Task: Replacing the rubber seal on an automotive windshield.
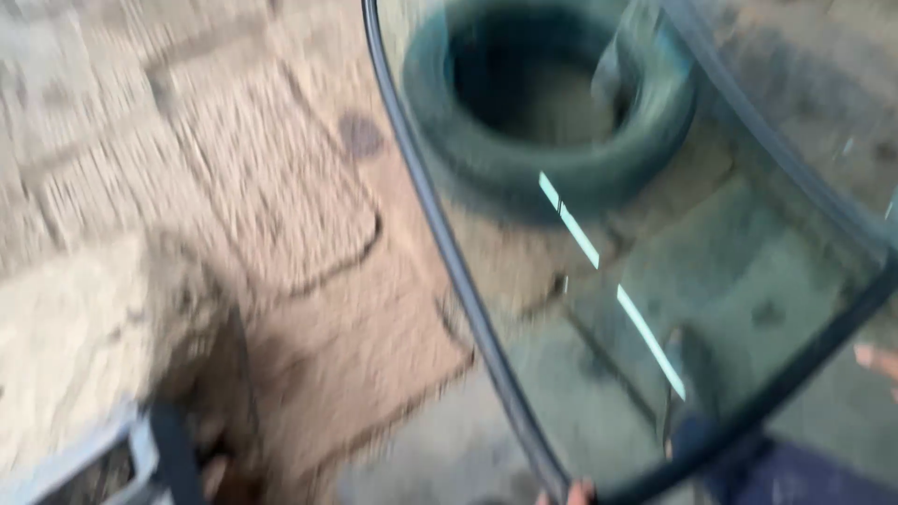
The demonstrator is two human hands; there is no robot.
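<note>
- Head view: A large curved pane of tinted glass [711,281], edged with a dark rubber seal [440,234], filled the right half of the frame, its rim sweeping from 12 o'clock down to 6 o'clock and back up toward 3 o'clock.
- Fingertips of the left hand [578,493] showed at 6 o'clock, touching the pane's bottom edge; the grip lay mostly below the frame, so how tightly it closed on the glass could not be told.
- Fingers of the right hand [877,360] appeared at 4 o'clock, at the frame's right edge, just beside the pane's rim; whether that grip held the glass could not be told either.
- A dark tyre [552,103] lay flat on the ground at 1 o'clock, seen through the glass, with sandy floor showing in its centre.
- Thin bright reflections [617,281] ran diagonally across the pane from the middle toward 5 o'clock.
- A foot [687,374] and a dark blue trouser leg [786,472] showed through the glass near 5 o'clock.
- The ground [187,140] at 9 to 11 o'clock was rough, sandy paving; a dark round spot [360,136] marked it just left of the pane.
- A light metal frame [112,458] with a dark bar sat at 7 o'clock, well apart from the glass.
- Motion blur softened the whole scene, leaving finer detail unreadable.
</note>
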